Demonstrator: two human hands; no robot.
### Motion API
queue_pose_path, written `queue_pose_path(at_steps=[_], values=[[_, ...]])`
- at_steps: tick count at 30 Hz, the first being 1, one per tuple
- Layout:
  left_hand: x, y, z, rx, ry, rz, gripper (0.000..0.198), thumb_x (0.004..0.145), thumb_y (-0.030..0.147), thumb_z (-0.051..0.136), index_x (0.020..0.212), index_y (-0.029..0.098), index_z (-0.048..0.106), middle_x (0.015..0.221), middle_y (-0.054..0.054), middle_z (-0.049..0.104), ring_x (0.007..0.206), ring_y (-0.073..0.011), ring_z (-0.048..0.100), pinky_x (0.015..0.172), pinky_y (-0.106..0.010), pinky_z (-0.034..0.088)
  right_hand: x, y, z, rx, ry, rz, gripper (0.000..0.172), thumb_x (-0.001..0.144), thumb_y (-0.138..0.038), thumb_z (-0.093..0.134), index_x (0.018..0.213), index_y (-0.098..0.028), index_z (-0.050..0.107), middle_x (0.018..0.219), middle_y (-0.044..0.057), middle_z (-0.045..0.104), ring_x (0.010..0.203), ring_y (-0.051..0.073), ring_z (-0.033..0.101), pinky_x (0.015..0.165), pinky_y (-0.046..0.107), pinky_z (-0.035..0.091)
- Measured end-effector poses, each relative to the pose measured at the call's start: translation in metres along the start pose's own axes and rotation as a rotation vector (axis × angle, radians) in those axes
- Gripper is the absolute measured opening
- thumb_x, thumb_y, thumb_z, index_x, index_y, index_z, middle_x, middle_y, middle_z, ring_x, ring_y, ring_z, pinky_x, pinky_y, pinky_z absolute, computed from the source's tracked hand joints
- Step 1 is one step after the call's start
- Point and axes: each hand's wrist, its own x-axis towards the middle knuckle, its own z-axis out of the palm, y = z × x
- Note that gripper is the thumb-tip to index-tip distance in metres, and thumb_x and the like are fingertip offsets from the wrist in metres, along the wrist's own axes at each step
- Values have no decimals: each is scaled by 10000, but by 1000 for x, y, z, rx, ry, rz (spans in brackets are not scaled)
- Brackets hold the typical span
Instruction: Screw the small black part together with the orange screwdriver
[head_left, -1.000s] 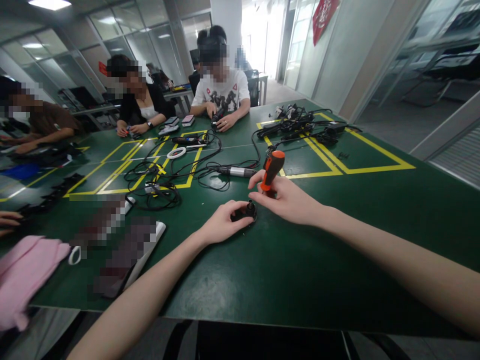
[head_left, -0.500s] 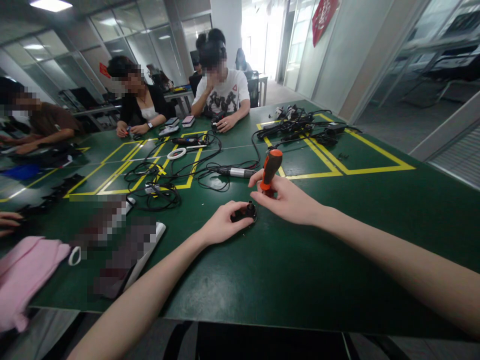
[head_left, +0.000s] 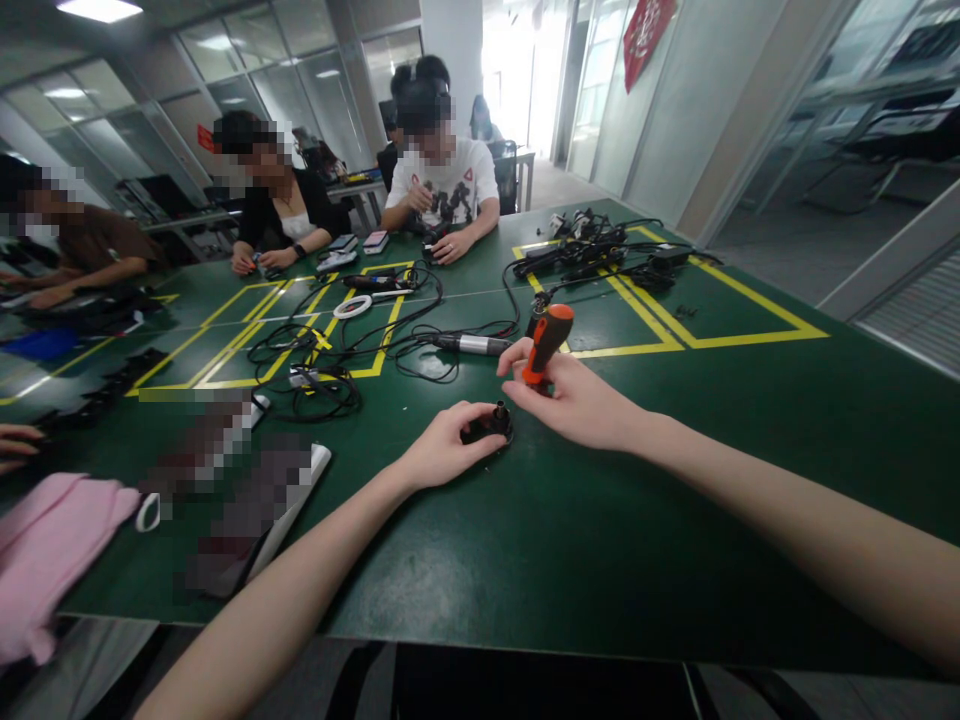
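Right fingers [head_left: 529,401] grip an orange-and-black tool handle [head_left: 550,335]; left fingers [head_left: 484,445] hold a black part [head_left: 501,421].

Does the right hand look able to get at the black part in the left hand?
Probably yes: the right hand, holding a screwdriver, is close beside the black part, whose top stands uncovered by the left hand.

Screwdriver [head_left: 550,340] right of part [head_left: 500,421], cables [head_left: 589,256] behind both
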Motion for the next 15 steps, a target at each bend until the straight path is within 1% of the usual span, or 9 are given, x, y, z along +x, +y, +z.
queue_pose_path(at_steps=[2, 4, 8, 11, 13, 15], values=[[0, 0, 0, -5, 2, 5, 365, 924, 377, 720, 1240, 195, 747, 1060, -64, 735, 914, -211, 635, 838, -341, 522, 1, -1, 0, -18, 5, -2, 112, 934, -312, 566, 991, -218, 548, 738, -35, 525, 640, 153, 486, 657, 311, 381], [0, -1, 0, -10, 2, 7, 364, 922, 377, 721, 1236, 195, 748, 1066, -62, 737, 917, -209, 635, 840, -339, 520, 0, -1, 0, -16, 10, -6, 106, 931, -286, 560, 1012, -219, 544, 718, -52, 489, 612, 142, 450, 642, 306, 364], [0, 0, 0, -2, 0, 7, 354, 926, 373, 719, 1232, 198, 747, 1066, -60, 738, 918, -208, 636, 843, -339, 523, -1, -2, 1, 58, 5, 15, 237, 857, -204, 568, 1086, -222, 511, 703, -75, 459, 604, 138, 433, 641, 305, 360], [0, 0, 0, 4, 4, 11, 357, 927, 374, 719, 1234, 193, 745, 1062, -65, 734, 907, -207, 634, 836, -338, 525, -2, -2, 0, 93, -8, 41, 297, 792, -173, 579, 1074, -227, 504, 714, -75, 463, 609, 135, 432, 630, 299, 354], [0, 0, 0, 2, 1, 12, 359, 928, 374, 718, 1237, 191, 745, 1062, -65, 734, 907, -206, 634, 836, -336, 526, -2, -2, 0, 90, -11, 36, 239, 805, -183, 564, 1033, -231, 507, 707, -72, 458, 617, 137, 435, 640, 300, 355], [0, -1, 0, -3, -1, 13, 358, 929, 370, 717, 1239, 192, 747, 1067, -65, 737, 912, -205, 634, 835, -332, 526, -1, -1, 0, 83, 1, 16, 147, 856, -217, 536, 1001, -231, 513, 695, -70, 449, 632, 143, 441, 666, 307, 364]])
